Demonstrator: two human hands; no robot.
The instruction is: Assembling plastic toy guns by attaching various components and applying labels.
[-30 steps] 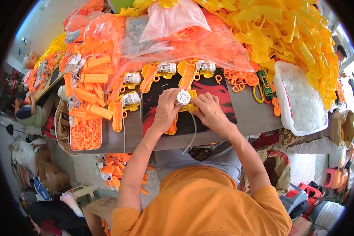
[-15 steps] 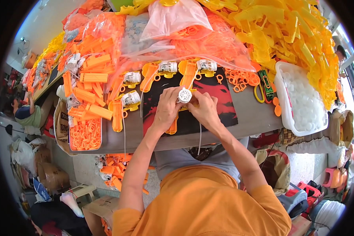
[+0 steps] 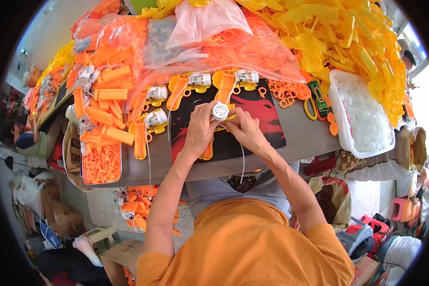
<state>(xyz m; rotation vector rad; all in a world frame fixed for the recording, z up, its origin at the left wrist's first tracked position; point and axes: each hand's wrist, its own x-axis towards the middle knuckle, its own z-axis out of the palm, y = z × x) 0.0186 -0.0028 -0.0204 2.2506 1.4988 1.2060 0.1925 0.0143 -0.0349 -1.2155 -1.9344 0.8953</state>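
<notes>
A half-built toy gun [image 3: 207, 151] of orange and yellow plastic is between my hands, over a black and red mat [image 3: 268, 136]. Its white patterned round end [image 3: 220, 111] faces up. My left hand [image 3: 200, 128] is closed around its left side. From the right, my right hand [image 3: 246, 131] pinches at it just below the white end; the fingertips are partly hidden. A thin clear tube [image 3: 243, 164] hangs from it past the table edge. Beyond my hands lie similar half-built toy guns [image 3: 225, 88] with white mechanisms, and more sit to the left.
An orange-ring tray [image 3: 101, 164] stands at the left under piled orange handles [image 3: 112, 114]. Right are green snips [image 3: 318, 97] and a white tub [image 3: 344, 124] of translucent caps. Yellow shells [image 3: 348, 38] and a clear bag [image 3: 262, 52] of orange parts heap behind.
My right fingers have shifted slightly lower beside the white round end, and a yellow piece now shows there. The whole view has shifted a little; my left hand keeps its grip.
</notes>
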